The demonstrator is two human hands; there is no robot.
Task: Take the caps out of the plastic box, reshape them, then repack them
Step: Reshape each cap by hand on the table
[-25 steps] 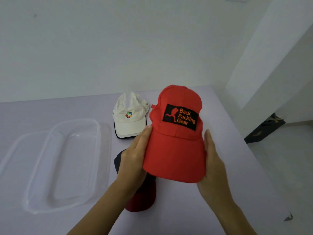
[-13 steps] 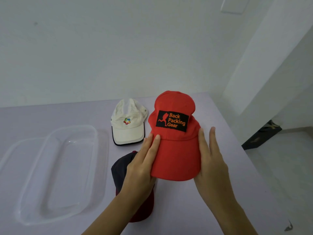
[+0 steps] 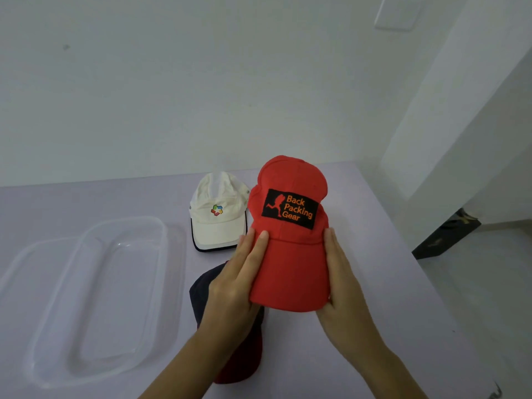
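Observation:
A red cap (image 3: 290, 254) with a black "Back Packing Gear" patch is held above the table, brim toward me. My left hand (image 3: 236, 286) presses the brim's left edge and my right hand (image 3: 342, 283) presses its right edge, bending the brim narrow between them. A white cap (image 3: 218, 217) with a small coloured logo lies on the table behind. A dark navy and maroon cap (image 3: 239, 358) lies under my left forearm, mostly hidden. The clear plastic box (image 3: 115, 283) stands empty at the left.
A clear lid (image 3: 17, 269) lies partly under the box at the far left. The lilac table (image 3: 388, 283) ends at the right, where a white wall corner and a dark object on the floor stand.
Both hands have slid forward along the brim's sides and squeezed it narrower. The red cap has moved a little away from me.

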